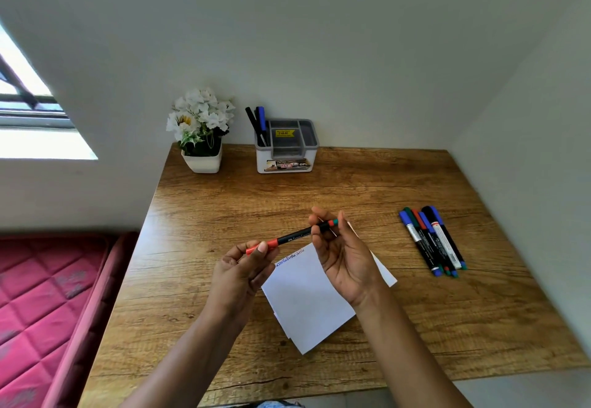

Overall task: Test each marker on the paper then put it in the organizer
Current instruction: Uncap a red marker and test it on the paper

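Both hands hold one black marker [295, 235] level above the white paper [307, 295]. My left hand [240, 273] pinches its red cap at the left end. My right hand [342, 254] grips the other end, where a teal tip shows. The paper lies in the middle of the wooden desk [351, 190] and has blue handwriting along its top edge. Several more markers [431, 241] lie side by side at the right of the desk. A white and grey organizer [286, 148] stands at the back against the wall, with two or three markers [257, 123] upright in its left compartment.
A white pot of white artificial flowers [201, 132] stands left of the organizer. A red quilted mattress [41, 305] lies beside the desk on the left. Walls close off the desk at the back and right. A window [28, 113] is at the upper left.
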